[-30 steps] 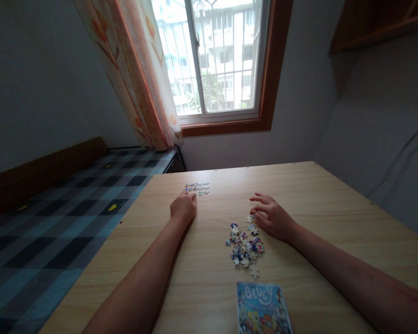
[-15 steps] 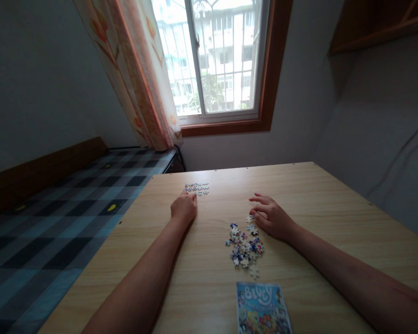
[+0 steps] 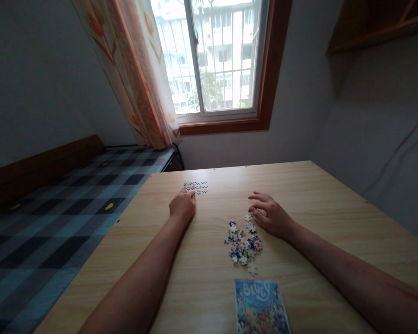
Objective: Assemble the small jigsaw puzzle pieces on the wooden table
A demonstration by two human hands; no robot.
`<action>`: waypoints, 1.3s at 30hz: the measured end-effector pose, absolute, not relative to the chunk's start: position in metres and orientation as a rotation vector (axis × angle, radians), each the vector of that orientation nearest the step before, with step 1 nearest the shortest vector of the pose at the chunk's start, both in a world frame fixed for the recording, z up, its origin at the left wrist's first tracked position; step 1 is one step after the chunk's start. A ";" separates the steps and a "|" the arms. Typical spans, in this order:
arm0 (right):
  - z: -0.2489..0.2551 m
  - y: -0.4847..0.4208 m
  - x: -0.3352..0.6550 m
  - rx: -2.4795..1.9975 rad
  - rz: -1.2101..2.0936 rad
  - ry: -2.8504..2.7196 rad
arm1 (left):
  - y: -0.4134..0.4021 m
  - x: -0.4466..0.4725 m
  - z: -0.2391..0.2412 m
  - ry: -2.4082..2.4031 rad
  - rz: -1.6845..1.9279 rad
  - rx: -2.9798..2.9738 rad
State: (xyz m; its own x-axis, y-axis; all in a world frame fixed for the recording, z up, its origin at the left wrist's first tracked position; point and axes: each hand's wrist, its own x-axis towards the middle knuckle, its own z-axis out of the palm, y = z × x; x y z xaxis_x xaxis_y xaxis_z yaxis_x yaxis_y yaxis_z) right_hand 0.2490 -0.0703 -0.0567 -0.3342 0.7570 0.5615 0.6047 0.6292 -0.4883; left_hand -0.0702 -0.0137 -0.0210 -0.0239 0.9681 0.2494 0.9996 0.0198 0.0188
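My left hand (image 3: 183, 205) rests on the table with its fingers curled in, at the near edge of some small jigsaw puzzle pieces (image 3: 204, 187) laid out in rows. Whatever its fingertips may pinch is hidden. To the right, my right hand (image 3: 269, 216) hovers low with its fingers apart, beside a loose heap of jigsaw puzzle pieces (image 3: 243, 246). Close to its thumb and forefinger lies a pale puzzle piece (image 3: 247, 217). The heap mixes printed pieces and pale blank-looking ones. Below it lies a blue picture sheet or box (image 3: 261, 306) lettered "Bluey".
A light wooden table (image 3: 309, 185) carries everything. Left of it stands a bed with a checked cover (image 3: 66, 227). Behind are a window (image 3: 226, 69) and a flowered curtain (image 3: 132, 79). A wooden shelf (image 3: 379, 35) hangs at upper right.
The whole view has shifted very slightly. Both hands keep the same pose and place, and no puzzle piece has visibly moved.
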 end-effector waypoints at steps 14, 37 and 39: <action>-0.064 -0.057 0.256 -1.163 0.546 -1.883 | -0.038 -0.039 -0.010 -1.546 -0.415 -2.873; -0.040 -0.068 0.259 -0.910 0.849 -2.329 | -0.052 -0.020 -0.016 -1.203 -0.536 -3.427; -0.041 -0.066 0.261 -0.891 0.922 -2.277 | -0.052 -0.020 -0.016 -1.204 -0.525 -3.425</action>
